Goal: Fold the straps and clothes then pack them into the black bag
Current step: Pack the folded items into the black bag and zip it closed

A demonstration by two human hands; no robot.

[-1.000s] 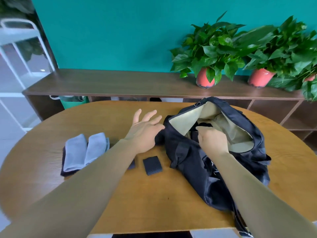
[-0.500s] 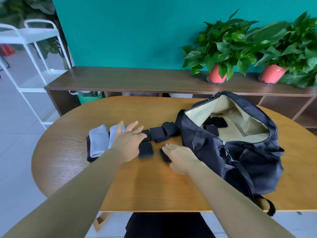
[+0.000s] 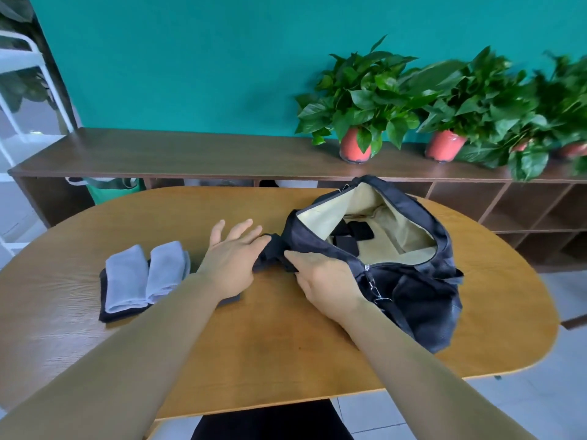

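Black bag [image 3: 419, 300] unzipped, black straps [image 3: 359, 231] inside; grey clothes [image 3: 125, 277] folded left

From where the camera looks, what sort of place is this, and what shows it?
Probably an indoor room, perhaps an office or studio: oval wooden table, long low shelf unit, potted plants against a teal wall.

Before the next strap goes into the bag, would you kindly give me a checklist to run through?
1. Black bag mouth open: ok.
2. Room inside beside the packed straps: ok.
3. Right hand grip on the next strap: cannot tell, fingertips hidden.
4. Left hand clear of the bag mouth: ok, open beside that strap.
5. Grey clothes packed: not ok, they lie folded on the table.
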